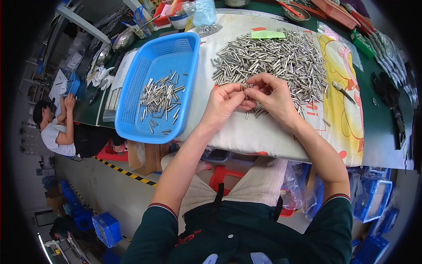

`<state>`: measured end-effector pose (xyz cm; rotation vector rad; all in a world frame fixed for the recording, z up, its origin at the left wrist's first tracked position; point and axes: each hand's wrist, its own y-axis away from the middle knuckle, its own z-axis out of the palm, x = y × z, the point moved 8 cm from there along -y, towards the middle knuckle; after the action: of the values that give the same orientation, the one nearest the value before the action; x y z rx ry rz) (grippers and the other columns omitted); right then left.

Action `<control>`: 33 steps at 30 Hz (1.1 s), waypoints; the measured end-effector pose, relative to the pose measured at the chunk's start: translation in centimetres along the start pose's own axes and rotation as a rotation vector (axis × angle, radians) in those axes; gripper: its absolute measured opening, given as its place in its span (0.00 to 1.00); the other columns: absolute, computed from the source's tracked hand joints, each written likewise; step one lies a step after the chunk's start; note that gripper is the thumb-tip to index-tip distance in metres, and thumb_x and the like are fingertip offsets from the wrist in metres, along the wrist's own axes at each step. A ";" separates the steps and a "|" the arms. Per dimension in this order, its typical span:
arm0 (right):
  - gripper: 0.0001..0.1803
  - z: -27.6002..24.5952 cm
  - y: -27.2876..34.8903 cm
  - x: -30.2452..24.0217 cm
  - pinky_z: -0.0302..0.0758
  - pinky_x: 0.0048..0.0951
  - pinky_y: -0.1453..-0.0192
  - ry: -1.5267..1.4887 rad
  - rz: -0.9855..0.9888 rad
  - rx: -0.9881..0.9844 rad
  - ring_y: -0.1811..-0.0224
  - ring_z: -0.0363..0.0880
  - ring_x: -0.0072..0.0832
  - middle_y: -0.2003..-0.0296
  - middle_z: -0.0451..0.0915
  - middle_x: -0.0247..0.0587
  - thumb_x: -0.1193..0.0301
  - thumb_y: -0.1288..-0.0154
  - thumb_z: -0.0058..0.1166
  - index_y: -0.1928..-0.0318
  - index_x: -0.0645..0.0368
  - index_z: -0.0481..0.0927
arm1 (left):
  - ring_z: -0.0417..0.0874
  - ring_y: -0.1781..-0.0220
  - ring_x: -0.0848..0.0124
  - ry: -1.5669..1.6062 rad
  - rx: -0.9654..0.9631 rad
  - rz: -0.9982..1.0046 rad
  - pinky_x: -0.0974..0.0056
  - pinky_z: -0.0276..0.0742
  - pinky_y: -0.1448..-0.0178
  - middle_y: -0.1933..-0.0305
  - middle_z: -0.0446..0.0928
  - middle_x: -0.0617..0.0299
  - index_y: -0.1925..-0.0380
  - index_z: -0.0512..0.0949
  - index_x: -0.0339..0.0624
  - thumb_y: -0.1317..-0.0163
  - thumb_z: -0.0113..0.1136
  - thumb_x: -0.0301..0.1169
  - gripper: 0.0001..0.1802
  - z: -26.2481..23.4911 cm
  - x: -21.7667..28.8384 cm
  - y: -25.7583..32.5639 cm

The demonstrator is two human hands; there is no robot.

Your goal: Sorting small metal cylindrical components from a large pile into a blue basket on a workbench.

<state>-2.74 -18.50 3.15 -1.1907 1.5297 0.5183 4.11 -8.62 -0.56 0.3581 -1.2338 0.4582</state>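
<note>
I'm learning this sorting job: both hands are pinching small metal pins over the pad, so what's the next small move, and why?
Probably carry the pins pinched between left hand and right hand leftward into the blue basket. It already holds a loose batch of the same pins, while the big pile lies unsorted just behind the hands.

both hands (250, 99) on metal pins (272, 59)

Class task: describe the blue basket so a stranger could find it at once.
Start at the white padded cloth covering the bench. On its left end, left of the left hand, sits the blue basket. It alone is a perforated tray, holding a small batch of metal pins.
</note>
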 end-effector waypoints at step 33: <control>0.07 -0.2 0.1 -0.8 0.71 0.21 0.71 0.014 -0.017 -0.014 0.76 0.73 0.18 0.77 0.77 0.35 0.74 0.48 0.59 0.68 0.64 0.80 | 0.83 0.65 0.69 -0.149 0.057 0.058 0.70 0.81 0.60 0.64 0.80 0.54 0.58 0.75 0.28 0.40 0.54 0.22 0.11 0.0 0.4 0.5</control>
<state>-2.96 -18.30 3.93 -1.2195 1.5286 0.5117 4.00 -8.14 -0.20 0.4119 -1.3808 0.5251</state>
